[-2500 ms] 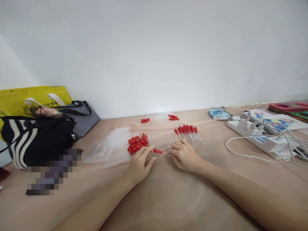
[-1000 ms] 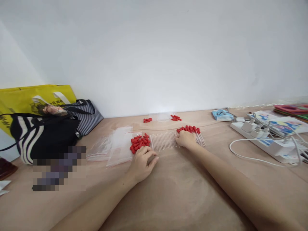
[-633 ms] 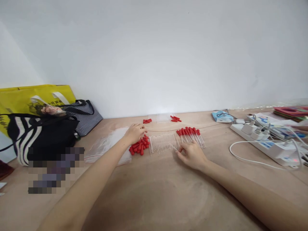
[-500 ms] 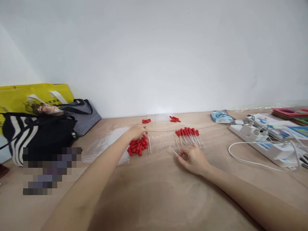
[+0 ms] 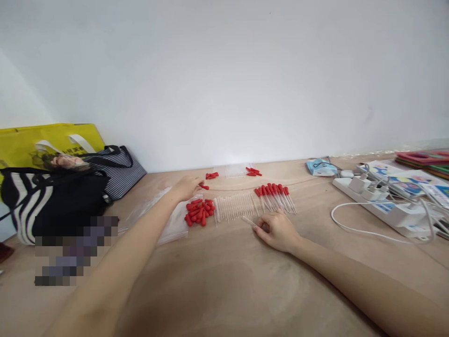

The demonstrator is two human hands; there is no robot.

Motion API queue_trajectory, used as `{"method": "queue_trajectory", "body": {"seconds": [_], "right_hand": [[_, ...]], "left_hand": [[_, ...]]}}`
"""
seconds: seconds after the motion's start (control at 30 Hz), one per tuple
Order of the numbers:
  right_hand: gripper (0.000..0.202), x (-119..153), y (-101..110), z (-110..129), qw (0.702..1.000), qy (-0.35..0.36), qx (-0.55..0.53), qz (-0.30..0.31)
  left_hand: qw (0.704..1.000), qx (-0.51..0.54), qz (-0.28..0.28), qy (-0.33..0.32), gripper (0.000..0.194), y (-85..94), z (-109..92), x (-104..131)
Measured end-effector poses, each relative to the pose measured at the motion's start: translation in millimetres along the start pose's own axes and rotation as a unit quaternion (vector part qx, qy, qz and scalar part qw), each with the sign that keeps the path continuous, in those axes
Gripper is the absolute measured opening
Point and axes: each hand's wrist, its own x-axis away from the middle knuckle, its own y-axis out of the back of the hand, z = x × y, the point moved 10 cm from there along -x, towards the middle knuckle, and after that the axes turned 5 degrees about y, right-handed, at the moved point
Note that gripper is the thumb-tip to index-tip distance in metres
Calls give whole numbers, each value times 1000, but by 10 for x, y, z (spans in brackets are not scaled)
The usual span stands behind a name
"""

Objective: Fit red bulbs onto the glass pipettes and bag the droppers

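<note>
Bulbous red caps point(image 5: 199, 213), seemingly glass tubes point(image 5: 234, 207)

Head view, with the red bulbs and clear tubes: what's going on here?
The person's left hand holds a red bulb, just beyond a loose heap of bulbs. The right hand holds a clear tube, no bulb on its visible end, near a row of bare tubes. To the right of that row lie tubes fitted with red bulbs.

"How many heaps of small red bulbs point(image 5: 199, 213)?"
"Three; and one slender clear tube point(image 5: 249, 221) in the right hand point(image 5: 278, 230)."
"What else?"
"One yellow bag point(image 5: 17, 142); one black, white-striped bag point(image 5: 70, 199); one finely striped bag point(image 5: 119, 175); one white power strip point(image 5: 376, 209)."
</note>
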Motion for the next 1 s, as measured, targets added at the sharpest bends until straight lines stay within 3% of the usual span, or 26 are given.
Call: {"method": "queue_trajectory", "body": {"seconds": [0.1,0.13,0.27,0.37,0.47,0.57,0.63,0.7,0.83,0.9,1.0], "right_hand": [[13,-1,-10,32,1000,24,-9,-4],[11,0,-10,53,999,36,-11,-7],[7,13,9,103,998,58,-15,-24],[7,21,17,103,998,54,-22,-30],[8,27,16,107,997,58,-28,-34],[9,29,12,97,997,61,-30,-40],[8,27,2,83,997,59,-31,-41],[7,22,-15,73,997,58,-34,-36],[7,14,-33,65,997,57,-41,-27],[8,14,-34,64,997,56,-40,-24],[7,17,-36,78,997,58,-43,-18]], "left_hand": [[998,42,-44,15,15,194,-224,338],[993,104,-52,10,14,222,-343,473],[972,215,-81,-41,10,169,-866,963],[970,219,-97,-31,9,23,-1057,1159],[973,222,-64,-9,10,-124,-1118,1205],[974,219,-47,-24,18,-97,-1129,1167],[978,178,-57,-92,17,-1,-1203,1131],[975,107,-58,-188,29,37,-1335,1119],[950,30,-35,-308,38,-63,-1525,1119],[948,41,-44,-312,26,-69,-1550,1099],[959,95,-71,-257,12,-34,-1479,1051]]}}
